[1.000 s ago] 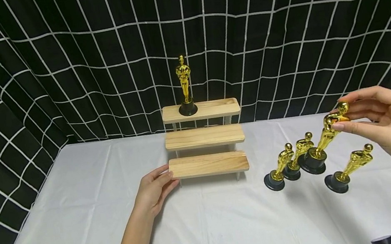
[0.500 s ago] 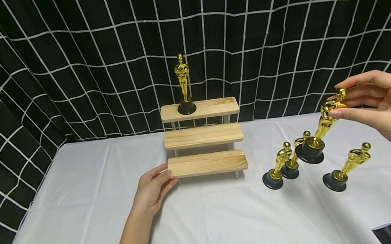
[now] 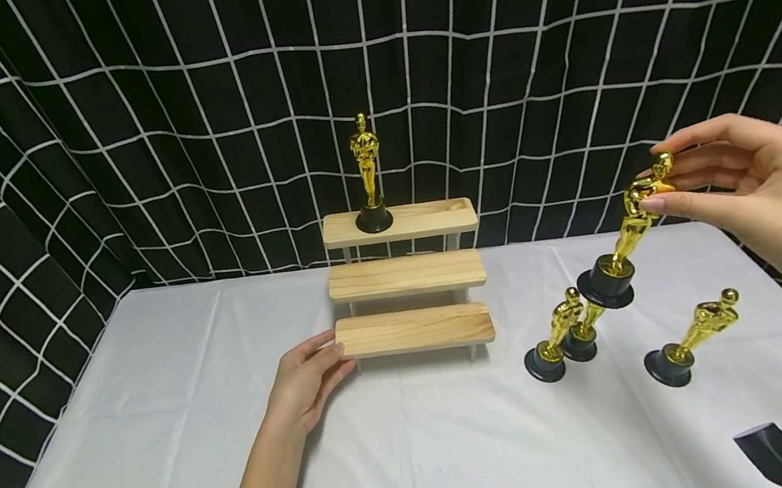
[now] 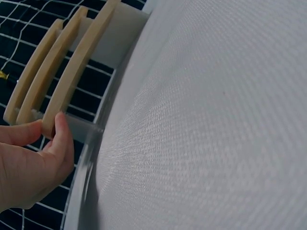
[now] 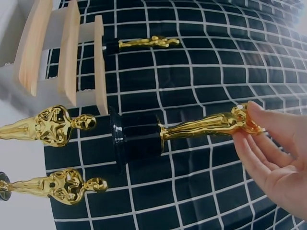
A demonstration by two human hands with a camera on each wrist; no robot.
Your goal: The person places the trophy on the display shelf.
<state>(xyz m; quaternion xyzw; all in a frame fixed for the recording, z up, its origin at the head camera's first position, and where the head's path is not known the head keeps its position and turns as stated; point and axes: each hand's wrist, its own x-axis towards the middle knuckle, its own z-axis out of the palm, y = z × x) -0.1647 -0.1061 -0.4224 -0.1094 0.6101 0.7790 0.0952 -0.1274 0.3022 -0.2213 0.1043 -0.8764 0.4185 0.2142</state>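
Glossy gold statuette with round black base (image 3: 630, 233): raised above white-draped bench (image 3: 468, 452), pinched in right hand (image 3: 771, 196).
Likely light, stiff, slick; best held chest-high. Left hand (image 3: 308, 379) grips three-tier pale-wood stand (image 3: 415, 330).

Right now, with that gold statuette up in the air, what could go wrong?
The held statuette might slip: the right hand pinches it only near the top. Lowered, it could clip the partly hidden standing statuette. A tug from the left hand on the bottom shelf could topple the top-shelf statuette.
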